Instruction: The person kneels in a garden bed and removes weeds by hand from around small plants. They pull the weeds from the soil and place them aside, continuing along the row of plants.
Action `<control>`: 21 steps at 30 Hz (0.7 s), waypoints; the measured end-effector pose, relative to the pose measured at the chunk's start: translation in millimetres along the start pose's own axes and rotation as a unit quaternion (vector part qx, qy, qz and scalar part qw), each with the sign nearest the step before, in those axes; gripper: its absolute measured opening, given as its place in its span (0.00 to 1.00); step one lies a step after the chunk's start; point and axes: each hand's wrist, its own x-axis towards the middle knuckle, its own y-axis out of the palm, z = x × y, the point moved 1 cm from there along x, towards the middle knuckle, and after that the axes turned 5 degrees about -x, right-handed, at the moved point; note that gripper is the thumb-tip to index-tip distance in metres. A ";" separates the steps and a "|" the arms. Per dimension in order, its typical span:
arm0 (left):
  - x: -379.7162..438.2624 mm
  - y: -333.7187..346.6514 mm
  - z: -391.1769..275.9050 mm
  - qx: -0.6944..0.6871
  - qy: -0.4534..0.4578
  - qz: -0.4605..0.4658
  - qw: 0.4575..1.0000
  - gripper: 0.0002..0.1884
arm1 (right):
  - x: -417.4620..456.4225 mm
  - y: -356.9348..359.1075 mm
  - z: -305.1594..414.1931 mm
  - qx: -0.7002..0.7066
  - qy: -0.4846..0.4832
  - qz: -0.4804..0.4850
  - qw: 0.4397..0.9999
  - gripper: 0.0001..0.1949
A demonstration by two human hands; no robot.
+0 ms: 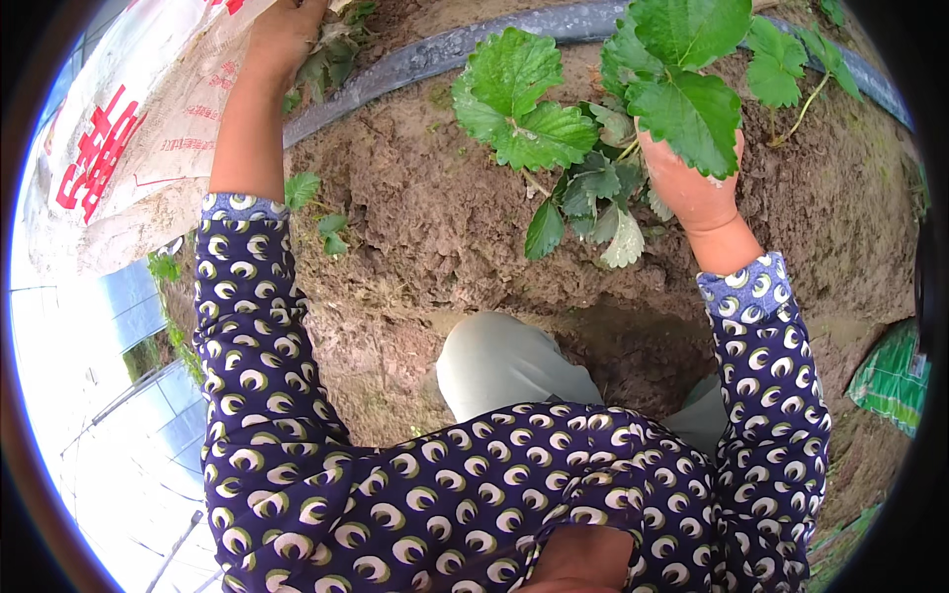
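Note:
My left hand (pixel 289 33) reaches to the top edge of the view, beside a white woven sack (pixel 167 148) with red printing. Its fingertips are cut off by the frame, and wilted leaves (pixel 330 63) hang right next to it. My right hand (pixel 693 181) is in among the leaves of a strawberry plant (pixel 534 126), at the plant's right side. A broad green leaf (pixel 689 111) covers most of its fingers, so whether they grip a stem cannot be seen. Some low leaves (pixel 623 237) of this plant look pale and dry.
A grey hose or pipe (pixel 445 55) curves along the soil bed (pixel 415 200) behind the plant. Smaller strawberry plants grow at left (pixel 302 191) and right (pixel 775 63). My knee (pixel 504 363) is against the bed's near side. A green bag (pixel 893 378) lies at far right.

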 end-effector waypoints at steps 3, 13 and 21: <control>-10.3 -0.1 20.7 0.033 0.064 0.048 0.996 0.22 | 2.2 0.5 3.0 0.023 0.014 -0.011 1.000 0.17; -3.0 36.3 51.4 0.362 0.136 0.105 0.916 0.16 | 1.3 -0.2 3.2 -0.014 0.003 -0.001 1.000 0.20; 22.5 42.3 48.3 0.460 0.038 0.190 0.867 0.17 | 2.6 0.4 2.7 0.059 0.014 -0.027 0.998 0.18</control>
